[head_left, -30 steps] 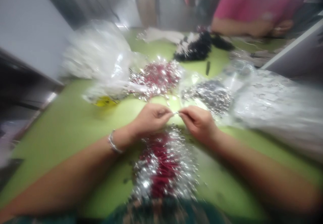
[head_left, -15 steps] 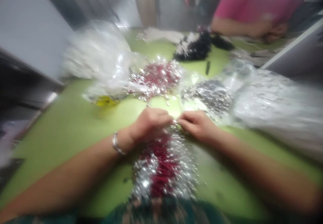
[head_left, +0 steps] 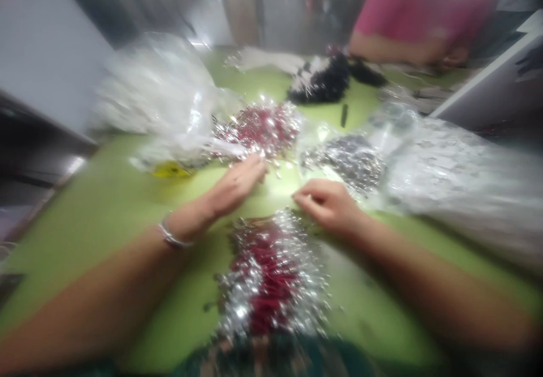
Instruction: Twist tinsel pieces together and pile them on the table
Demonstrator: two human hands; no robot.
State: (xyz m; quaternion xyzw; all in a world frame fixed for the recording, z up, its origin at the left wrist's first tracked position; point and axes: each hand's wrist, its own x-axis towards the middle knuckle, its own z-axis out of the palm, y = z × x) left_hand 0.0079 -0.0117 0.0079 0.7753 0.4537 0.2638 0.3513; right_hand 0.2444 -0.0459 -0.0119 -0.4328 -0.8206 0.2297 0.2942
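Observation:
My left hand (head_left: 240,184) reaches to the near edge of a loose pile of red pieces with shiny silver ends (head_left: 267,125). Its fingers are stretched forward, and blur hides whether the tips touch a piece. My right hand (head_left: 328,204) is closed in a pinch over the table, apart from the left. Whatever lies between its thumb and finger is too small to make out. Right in front of my body lies a long bundle of red strands with silver ends on both sides (head_left: 274,275), lined up side by side.
On the green table (head_left: 106,213) stand a large clear plastic bag (head_left: 156,88), a yellow item (head_left: 172,169), a bag of dark and silver pieces (head_left: 352,159) and white plastic packs (head_left: 458,179). Black strands (head_left: 324,80) lie farther back. A person in pink (head_left: 424,15) sits opposite.
My hands were together over the top of the red bundle, with something small and shiny between them. The left has moved away forward and left to the loose pile; the right has stayed nearly in place.

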